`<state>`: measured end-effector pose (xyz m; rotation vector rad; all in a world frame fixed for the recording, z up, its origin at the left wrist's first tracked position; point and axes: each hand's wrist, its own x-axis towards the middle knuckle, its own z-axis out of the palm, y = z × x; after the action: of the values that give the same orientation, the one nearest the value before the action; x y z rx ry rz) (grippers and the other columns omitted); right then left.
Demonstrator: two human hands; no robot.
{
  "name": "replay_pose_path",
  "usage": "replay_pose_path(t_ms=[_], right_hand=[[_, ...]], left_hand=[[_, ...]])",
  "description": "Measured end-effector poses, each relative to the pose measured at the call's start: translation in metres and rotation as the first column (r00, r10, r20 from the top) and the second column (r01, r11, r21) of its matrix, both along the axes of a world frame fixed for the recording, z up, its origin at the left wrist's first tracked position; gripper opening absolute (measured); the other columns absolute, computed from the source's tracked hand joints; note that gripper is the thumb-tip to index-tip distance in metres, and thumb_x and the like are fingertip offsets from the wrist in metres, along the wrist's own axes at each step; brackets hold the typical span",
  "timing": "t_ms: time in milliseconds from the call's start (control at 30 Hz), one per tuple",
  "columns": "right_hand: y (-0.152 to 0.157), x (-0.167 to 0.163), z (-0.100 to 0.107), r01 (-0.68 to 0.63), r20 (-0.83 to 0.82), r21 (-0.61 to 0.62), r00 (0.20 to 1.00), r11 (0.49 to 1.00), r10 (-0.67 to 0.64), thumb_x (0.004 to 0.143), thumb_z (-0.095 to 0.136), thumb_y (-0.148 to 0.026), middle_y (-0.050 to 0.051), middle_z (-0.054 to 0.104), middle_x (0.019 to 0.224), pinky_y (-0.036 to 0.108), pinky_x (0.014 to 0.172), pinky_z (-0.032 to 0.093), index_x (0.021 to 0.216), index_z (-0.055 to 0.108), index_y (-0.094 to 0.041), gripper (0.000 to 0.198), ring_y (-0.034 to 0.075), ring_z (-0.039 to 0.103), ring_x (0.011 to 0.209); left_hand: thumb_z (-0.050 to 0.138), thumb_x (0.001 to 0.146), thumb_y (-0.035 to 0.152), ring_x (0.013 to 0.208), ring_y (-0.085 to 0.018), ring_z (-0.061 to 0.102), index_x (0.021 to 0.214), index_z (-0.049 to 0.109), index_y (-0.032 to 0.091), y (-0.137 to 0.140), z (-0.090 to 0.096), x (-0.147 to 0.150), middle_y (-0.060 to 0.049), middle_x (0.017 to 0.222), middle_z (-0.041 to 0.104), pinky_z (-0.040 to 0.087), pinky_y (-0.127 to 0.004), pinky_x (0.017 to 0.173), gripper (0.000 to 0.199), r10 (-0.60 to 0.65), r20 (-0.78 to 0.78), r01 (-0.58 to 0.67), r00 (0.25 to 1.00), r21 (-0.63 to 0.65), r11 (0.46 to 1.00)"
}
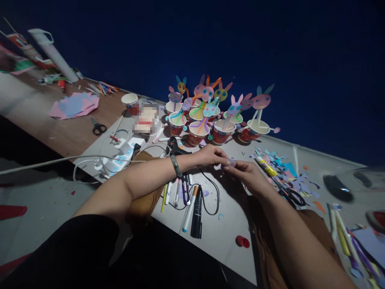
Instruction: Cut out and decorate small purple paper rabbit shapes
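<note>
Above the middle of the table, my left hand [211, 155] and my right hand [246, 172] meet fingertip to fingertip. Both are closed in a pinch on a small lilac paper piece [231, 161], mostly covered by the fingers. Just beyond them stand paper cups [199, 136] with paper animal faces and coloured strips rising from them. A black glue gun [177, 147] lies partly behind my left forearm. Below that arm are a purple-handled craft tool [185, 190], a black marker [197, 214] and other pens.
Coloured paper scraps, a yellow glue tube [266, 166] and dark scissors [291, 196] lie to the right. At left are a white power strip [120, 156] with cables, small scissors [98, 127] and pink paper [75, 105]. A red cap [242, 241] lies near the front edge.
</note>
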<state>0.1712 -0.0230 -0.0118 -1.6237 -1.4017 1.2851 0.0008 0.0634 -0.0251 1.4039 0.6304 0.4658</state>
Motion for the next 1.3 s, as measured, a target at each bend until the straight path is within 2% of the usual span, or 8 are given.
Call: replay_pose_path(t_ms=[100, 233, 400, 500, 600, 733, 900, 1300], right_hand=[[0.001, 0.0, -0.004, 0.014, -0.027, -0.005, 1.0, 1.0, -0.014, 0.066, 0.078, -0.057, 0.0, 0.058, 0.053, 0.024, 0.047, 0.03, 0.071, 0.073, -0.015, 0.042, 0.01, 0.043, 0.047], [0.002, 0.002, -0.006, 0.01, -0.04, -0.033, 0.999, 0.999, -0.012, 0.066, 0.077, -0.058, 0.0, 0.058, 0.053, 0.025, 0.046, 0.027, 0.067, 0.072, -0.016, 0.042, 0.009, 0.04, 0.046], [0.001, 0.002, -0.004, 0.01, -0.034, -0.04, 0.999, 0.999, -0.011, 0.066, 0.075, -0.061, -0.001, 0.054, 0.049, 0.025, 0.045, 0.023, 0.065, 0.07, -0.017, 0.044, 0.009, 0.037, 0.044], [0.001, 0.002, -0.005, 0.01, -0.028, -0.046, 1.0, 0.999, -0.012, 0.066, 0.075, -0.06, -0.002, 0.05, 0.047, 0.025, 0.046, 0.023, 0.066, 0.069, -0.017, 0.044, 0.009, 0.036, 0.044], [0.002, 0.002, -0.008, -0.002, -0.039, -0.062, 0.999, 0.998, -0.001, 0.065, 0.077, -0.059, -0.002, 0.051, 0.048, 0.025, 0.045, 0.022, 0.066, 0.07, -0.017, 0.043, 0.009, 0.035, 0.044], [0.002, 0.003, -0.009, -0.004, -0.064, -0.082, 0.998, 0.997, -0.001, 0.065, 0.078, -0.056, -0.002, 0.051, 0.048, 0.025, 0.046, 0.02, 0.068, 0.071, -0.016, 0.041, 0.008, 0.035, 0.044], [0.001, 0.002, -0.007, -0.01, -0.08, -0.11, 0.997, 0.994, 0.001, 0.067, 0.077, -0.056, -0.003, 0.049, 0.046, 0.024, 0.045, 0.019, 0.069, 0.072, -0.015, 0.041, 0.008, 0.034, 0.043], [0.001, -0.002, -0.006, -0.052, -0.041, -0.148, 0.998, 0.988, 0.046, 0.067, 0.075, -0.059, -0.004, 0.045, 0.046, 0.025, 0.045, 0.016, 0.065, 0.066, -0.015, 0.045, 0.007, 0.033, 0.044]], left_hand=[[0.075, 0.068, 0.045, 0.049, -0.005, 0.041, 0.081, 0.069, 0.01, 0.0, 0.0, -0.001, 0.003, 0.058, 0.056, 0.029, -0.021, 0.049, 0.038, -0.012, -0.025, 0.012, 1.0, -0.013, 1.0], [0.07, 0.075, 0.04, 0.047, -0.004, 0.042, 0.079, 0.068, 0.011, 0.003, 0.002, -0.003, 0.004, 0.056, 0.054, 0.029, -0.02, 0.047, 0.029, -0.023, -0.038, 0.023, 0.999, -0.022, 0.999], [0.064, 0.082, 0.042, 0.044, -0.004, 0.04, 0.072, 0.062, 0.012, 0.006, 0.008, -0.003, 0.005, 0.052, 0.048, 0.028, -0.02, 0.044, 0.032, 0.042, -0.083, -0.046, 0.996, -0.051, 0.998], [0.07, 0.076, 0.047, 0.045, -0.004, 0.042, 0.078, 0.066, 0.011, 0.008, 0.008, -0.004, 0.004, 0.055, 0.053, 0.03, -0.02, 0.045, 0.036, -0.055, -0.075, 0.053, 0.996, -0.019, 0.998], [0.074, 0.071, 0.04, 0.046, -0.004, 0.043, 0.08, 0.069, 0.011, 0.009, 0.006, -0.006, 0.004, 0.055, 0.055, 0.031, -0.02, 0.046, 0.031, -0.129, -0.089, 0.131, 0.988, 0.024, 0.991], [0.071, 0.073, 0.034, 0.045, -0.004, 0.044, 0.079, 0.07, 0.01, 0.01, 0.003, -0.007, 0.004, 0.054, 0.055, 0.032, -0.02, 0.047, 0.024, -0.096, -0.109, 0.1, 0.989, 0.031, 0.995], [0.071, 0.074, 0.035, 0.048, -0.005, 0.046, 0.082, 0.071, 0.01, 0.011, 0.001, -0.006, 0.002, 0.058, 0.058, 0.035, -0.019, 0.048, 0.026, -0.089, -0.055, 0.09, 0.995, 0.026, 0.996], [0.073, 0.069, 0.033, 0.048, -0.005, 0.044, 0.077, 0.072, 0.01, 0.01, 0.013, -0.009, 0.002, 0.055, 0.057, 0.033, -0.02, 0.047, 0.025, -0.073, -0.104, 0.081, 0.992, 0.075, 0.994]])
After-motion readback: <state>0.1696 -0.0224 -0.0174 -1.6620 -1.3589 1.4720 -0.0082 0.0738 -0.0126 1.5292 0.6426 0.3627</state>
